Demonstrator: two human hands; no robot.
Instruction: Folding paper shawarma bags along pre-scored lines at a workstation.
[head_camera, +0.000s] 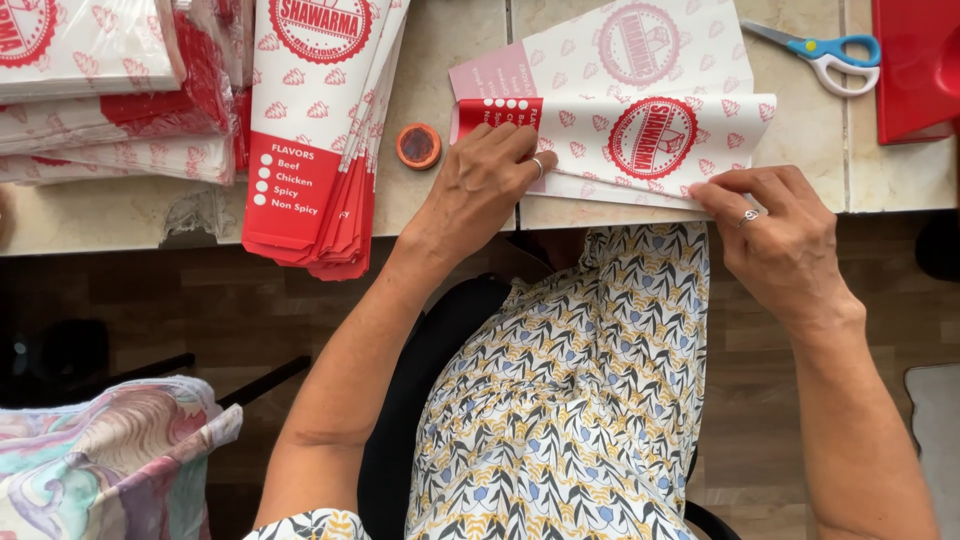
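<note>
Folding a printed wrapper at the table edge
Left hand (487, 178) presses flat on the white-and-red printed paper sheet (640, 120); right hand (778, 238) pinches its lower edge; the crease needs firm pressing next.

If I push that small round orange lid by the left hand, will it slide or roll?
The small orange lid lies flat on the tabletop, so it would probably slide, not roll. It looks small and light, so a slight nudge from the left hand likely shifts it. Tipped on edge, it might roll.
</note>
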